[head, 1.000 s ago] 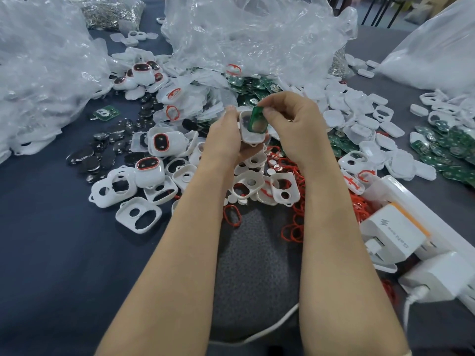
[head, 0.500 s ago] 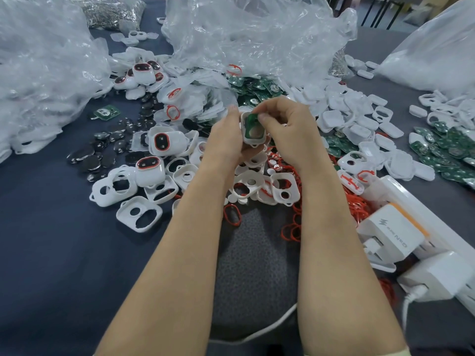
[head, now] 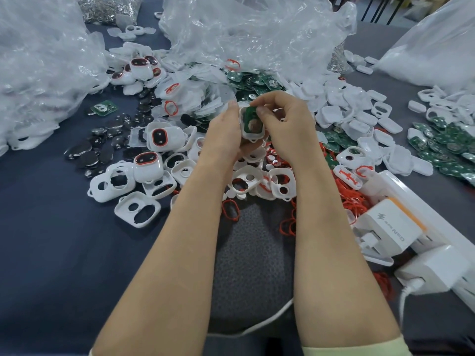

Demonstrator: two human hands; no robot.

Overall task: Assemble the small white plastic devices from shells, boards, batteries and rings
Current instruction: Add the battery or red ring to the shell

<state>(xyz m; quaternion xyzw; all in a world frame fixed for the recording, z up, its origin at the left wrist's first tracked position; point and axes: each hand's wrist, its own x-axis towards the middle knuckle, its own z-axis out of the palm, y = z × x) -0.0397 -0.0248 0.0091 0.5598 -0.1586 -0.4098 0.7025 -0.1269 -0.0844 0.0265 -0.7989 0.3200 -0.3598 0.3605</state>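
Note:
My left hand [head: 223,132] grips a small white shell [head: 253,134] from its left side, held above the pile. A green board [head: 250,122] with a round metal contact lies inside the shell. My right hand [head: 285,124] pinches the board's upper right corner with thumb and forefinger. Below the hands lie empty white shells [head: 137,209], red rings [head: 230,209] and more green boards [head: 447,147] at the right. Dark coin batteries [head: 84,152] lie at the left. Assembled devices [head: 149,165] with red-rimmed dark windows sit left of the hands.
Clear plastic bags [head: 252,32] of parts stand at the back, left and right. A white power strip with chargers [head: 393,227] lies at the right front, its cable running under my arms. A grey mat [head: 254,265] lies between my forearms on the dark blue table.
The green board has gone from tilted above the shell to lying inside it. My right fingers have come down with it; both hands stay in about the same place.

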